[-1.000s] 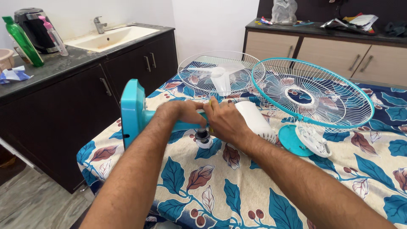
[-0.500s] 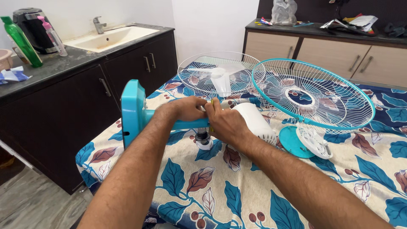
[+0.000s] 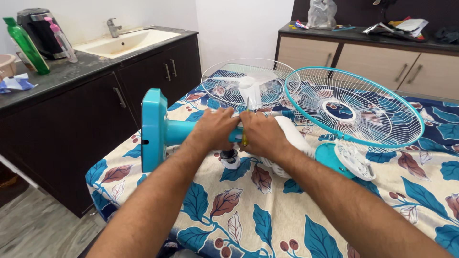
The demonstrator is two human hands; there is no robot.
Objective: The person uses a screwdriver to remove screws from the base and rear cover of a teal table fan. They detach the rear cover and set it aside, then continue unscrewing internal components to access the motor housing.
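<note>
The left hand [image 3: 215,128] wraps tight around the teal fan stand [image 3: 165,131], lying sideways on the leafy tablecloth [image 3: 248,210]. The right hand [image 3: 262,134] grips a yellow-handled screwdriver [image 3: 245,129] at the joint where the stand meets the white motor housing [image 3: 294,138]. This looks like work on a screw there; next calls for steady turning. Behind lie the teal grille [image 3: 354,107] and white grille [image 3: 248,83]
</note>
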